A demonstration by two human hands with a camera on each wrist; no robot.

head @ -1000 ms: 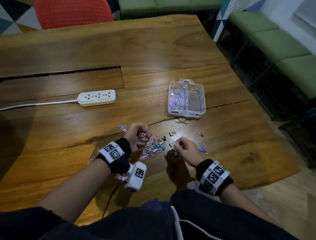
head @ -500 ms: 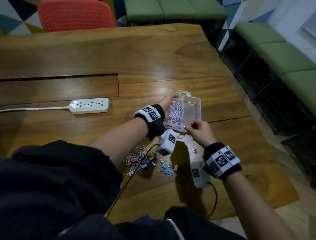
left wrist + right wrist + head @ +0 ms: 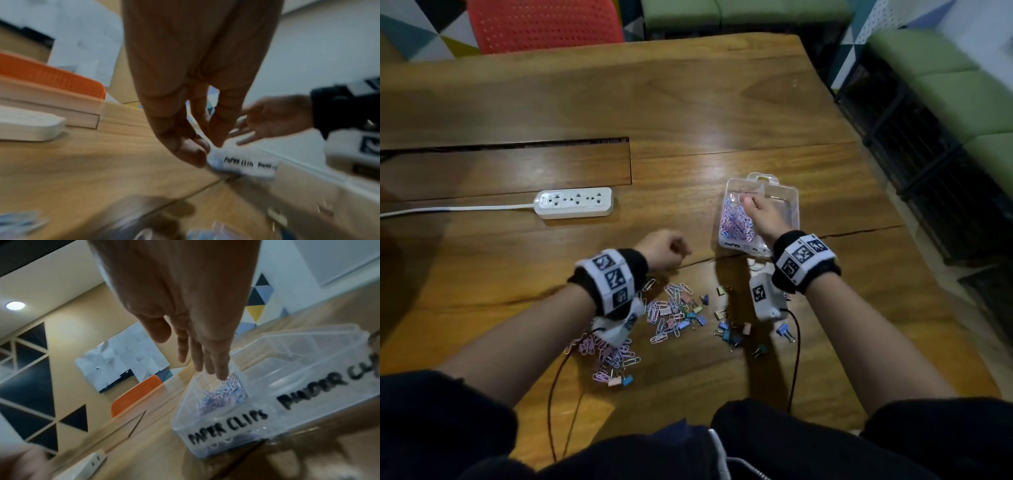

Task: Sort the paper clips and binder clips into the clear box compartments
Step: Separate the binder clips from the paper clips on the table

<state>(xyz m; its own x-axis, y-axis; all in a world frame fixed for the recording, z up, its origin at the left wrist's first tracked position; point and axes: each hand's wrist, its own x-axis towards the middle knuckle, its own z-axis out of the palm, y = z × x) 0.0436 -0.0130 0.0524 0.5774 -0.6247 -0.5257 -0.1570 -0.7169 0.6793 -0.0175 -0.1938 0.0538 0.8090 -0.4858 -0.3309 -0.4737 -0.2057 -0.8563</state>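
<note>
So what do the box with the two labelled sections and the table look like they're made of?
The box looks like thin clear plastic, glossy: the clips and the table show straight through its walls, and its rims catch the light. The table looks like solid wood with a smooth sheen: flowing grain, a knot and a long crack by the box.

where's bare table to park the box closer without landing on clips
Bare wood lies between the power strip and the clear box, where the left hand hovers, and right of the box. It is crowded near the wrists: loose paper clips and binder clips.
</note>
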